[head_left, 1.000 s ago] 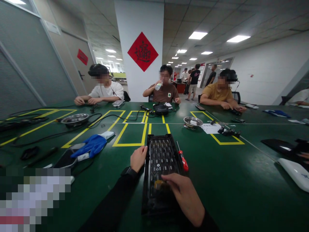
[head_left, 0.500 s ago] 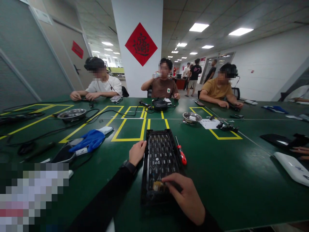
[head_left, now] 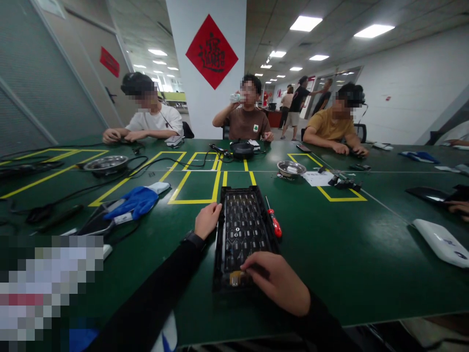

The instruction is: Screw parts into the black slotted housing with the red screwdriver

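A long black tray [head_left: 245,220] with rows of rounded slots lies lengthwise in front of me. My left hand [head_left: 207,221] is closed on its left edge, fingers curled against the rim. Over the near end, my right hand [head_left: 280,283] is closed, thumb and forefinger pinched together. What the pinch holds, if anything, is hidden. Just beside those fingertips sits a small amber-and-silver part [head_left: 235,278] in the tray. Two small round metal pieces [head_left: 236,232] lie mid-tray. A screwdriver [head_left: 274,223] with a red handle rests along the right side.
Steel bowls [head_left: 291,169] stand farther out on the green table [head_left: 330,254], which has yellow tape outlines. Blue gloves [head_left: 134,201] and cables lie to the left, a white case [head_left: 441,242] to the right. Several people sit around the far side.
The view has tilted down slightly, so everything appears higher. My right hand has shifted slightly at the tray's near end, beside the amber part. My left hand keeps its place.
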`<state>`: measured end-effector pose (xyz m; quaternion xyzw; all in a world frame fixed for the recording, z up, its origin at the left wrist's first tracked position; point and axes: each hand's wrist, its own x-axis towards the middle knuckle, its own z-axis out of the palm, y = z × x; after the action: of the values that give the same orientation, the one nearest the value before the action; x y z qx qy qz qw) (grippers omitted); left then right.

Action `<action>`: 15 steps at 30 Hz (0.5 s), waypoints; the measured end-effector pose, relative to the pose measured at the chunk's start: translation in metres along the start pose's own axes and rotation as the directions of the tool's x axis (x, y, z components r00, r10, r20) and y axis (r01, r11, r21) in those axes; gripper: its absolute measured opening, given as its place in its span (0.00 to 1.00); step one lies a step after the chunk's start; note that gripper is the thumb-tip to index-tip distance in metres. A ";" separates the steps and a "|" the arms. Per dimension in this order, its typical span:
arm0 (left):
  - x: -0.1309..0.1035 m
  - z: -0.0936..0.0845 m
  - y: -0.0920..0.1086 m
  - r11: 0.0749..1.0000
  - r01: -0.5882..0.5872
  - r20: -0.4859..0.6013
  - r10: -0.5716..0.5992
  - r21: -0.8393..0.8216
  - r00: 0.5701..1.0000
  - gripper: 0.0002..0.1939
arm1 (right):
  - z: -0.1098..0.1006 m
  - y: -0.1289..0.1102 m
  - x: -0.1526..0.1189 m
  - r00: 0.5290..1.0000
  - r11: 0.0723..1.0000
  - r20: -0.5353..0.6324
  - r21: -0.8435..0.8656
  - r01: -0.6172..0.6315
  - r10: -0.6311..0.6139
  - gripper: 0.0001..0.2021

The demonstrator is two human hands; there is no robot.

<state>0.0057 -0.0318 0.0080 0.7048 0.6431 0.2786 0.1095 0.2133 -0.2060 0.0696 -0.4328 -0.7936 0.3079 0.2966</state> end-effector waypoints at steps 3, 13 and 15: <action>0.000 0.001 -0.001 1.000 -0.016 -0.006 0.016 -0.012 1.000 0.21 | 0.000 0.001 0.001 1.000 1.000 0.028 -0.028 -0.006 0.007 0.07; 0.000 0.001 -0.001 0.999 -0.016 -0.007 0.016 -0.031 1.000 0.21 | -0.001 0.000 0.005 0.997 0.998 0.082 -0.053 0.016 -0.011 0.07; 0.000 0.001 -0.001 0.999 -0.013 -0.005 0.013 -0.036 1.000 0.21 | 0.001 0.001 0.005 0.996 0.998 0.083 -0.067 0.023 -0.017 0.07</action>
<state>0.0048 -0.0313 0.0067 0.7064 0.6337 0.2923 0.1188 0.2108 -0.2010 0.0691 -0.4215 -0.8195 0.2955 0.2518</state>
